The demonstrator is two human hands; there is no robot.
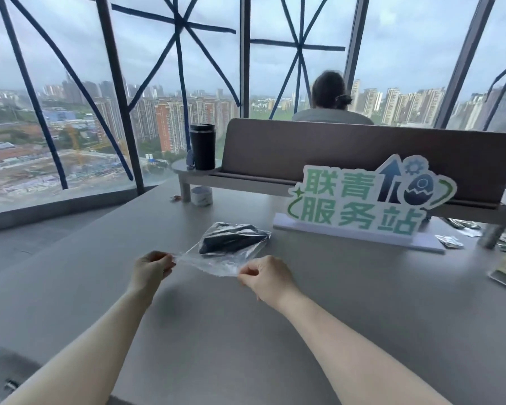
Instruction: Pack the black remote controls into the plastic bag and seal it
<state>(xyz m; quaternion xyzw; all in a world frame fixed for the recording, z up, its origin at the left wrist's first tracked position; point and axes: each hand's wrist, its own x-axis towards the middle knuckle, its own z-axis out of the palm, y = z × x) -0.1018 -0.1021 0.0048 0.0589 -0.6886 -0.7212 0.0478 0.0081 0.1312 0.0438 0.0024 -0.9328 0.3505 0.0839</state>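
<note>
Two bare forearms rise from the bottom edge to mid-frame; the left hand pinches the left end of the plastic bag's near edge between thumb and fingers, and the right hand pinches the right end the same way; the clear bag lies on the grey table at centre frame, its mouth stretched between the hands; the black remote controls sit inside it at the far end; right of centre stands a green-lettered sign; behind it a brown bench; a black tumbler stands at upper centre-left; tall taped windows fill the top, showing city towers; a seated person faces away.
</note>
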